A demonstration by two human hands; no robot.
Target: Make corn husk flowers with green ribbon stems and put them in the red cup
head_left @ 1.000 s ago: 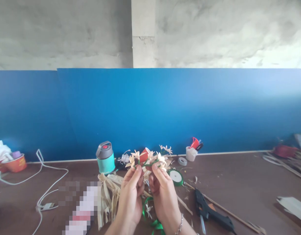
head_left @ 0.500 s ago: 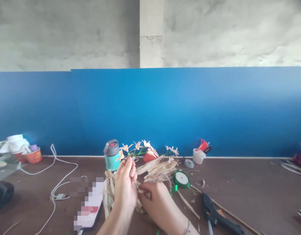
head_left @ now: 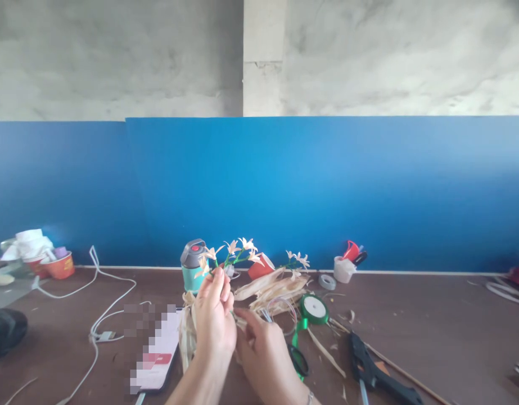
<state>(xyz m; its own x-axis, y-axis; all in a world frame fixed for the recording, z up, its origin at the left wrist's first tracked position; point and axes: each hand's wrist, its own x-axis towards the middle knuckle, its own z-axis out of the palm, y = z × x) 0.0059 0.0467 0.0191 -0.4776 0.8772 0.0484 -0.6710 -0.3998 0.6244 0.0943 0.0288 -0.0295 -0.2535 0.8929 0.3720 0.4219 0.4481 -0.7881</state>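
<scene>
My left hand [head_left: 217, 318] is closed in an upright pinch around the stem of a spray of cream artificial flowers [head_left: 234, 250] with green-wrapped stalks. The blossoms fan out above its fingertips. My right hand [head_left: 263, 351] is just to the right and lower, its fingers curled in toward the left palm; what they hold is hidden. Dried pale husks [head_left: 274, 289] lie beyond the hands, and more husks [head_left: 187, 332] show beside the left wrist. A green ribbon spool [head_left: 314, 308] and a black looped handle [head_left: 300, 360] lie to the right of my right hand.
A teal flask [head_left: 194, 279], a red cup [head_left: 260, 267] and a white pen cup [head_left: 344, 269] stand toward the blue partition [head_left: 326, 191]. A glue gun [head_left: 377, 374] and thin stick [head_left: 405, 371] lie right; a phone [head_left: 158, 360] and white cable [head_left: 94, 315] lie left.
My right hand has shifted slightly left and down, uncovering the black looped handle. The flower spray has moved a little left and up in my left hand.
</scene>
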